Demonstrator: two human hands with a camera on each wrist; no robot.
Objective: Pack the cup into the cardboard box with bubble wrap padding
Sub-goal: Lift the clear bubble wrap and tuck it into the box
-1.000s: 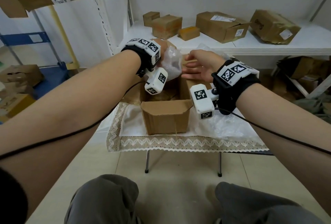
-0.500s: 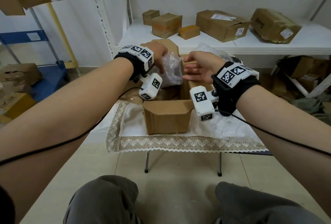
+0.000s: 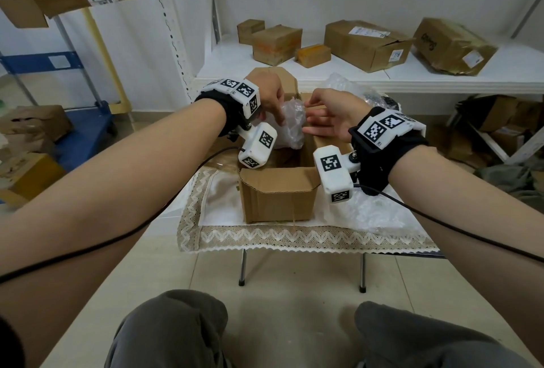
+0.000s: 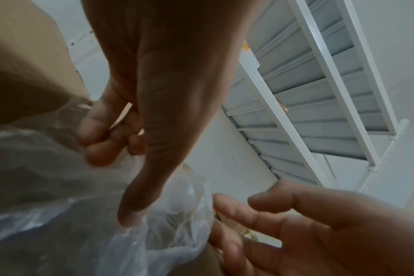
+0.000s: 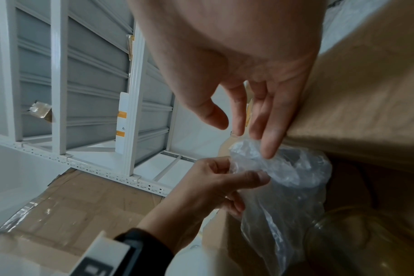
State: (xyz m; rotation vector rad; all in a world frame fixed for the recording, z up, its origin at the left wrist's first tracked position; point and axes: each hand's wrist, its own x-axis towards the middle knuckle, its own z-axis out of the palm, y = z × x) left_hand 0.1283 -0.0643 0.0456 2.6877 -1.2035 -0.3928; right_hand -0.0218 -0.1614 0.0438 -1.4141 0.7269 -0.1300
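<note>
A wrapped bundle is being lowered into the open cardboard box (image 3: 279, 194).

The bubble wrap bundle (image 3: 290, 126) is being held upright, long axis vertical, partly inside the box mouth. Its top is being pinched by the left hand (image 3: 269, 92), thumb and curled fingers closed on the plastic. The right hand (image 3: 332, 114) is being kept beside it with fingers straight, tips just touching the wrap, gripping nothing. The cup itself cannot be made out through the wrap. One box, one bundle and two loose sheets (image 3: 365, 211) on the table (image 3: 294, 238) are being counted.

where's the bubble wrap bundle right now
In the head view the bubble wrap bundle sits over the open cardboard box, pinched by the left hand.
</note>
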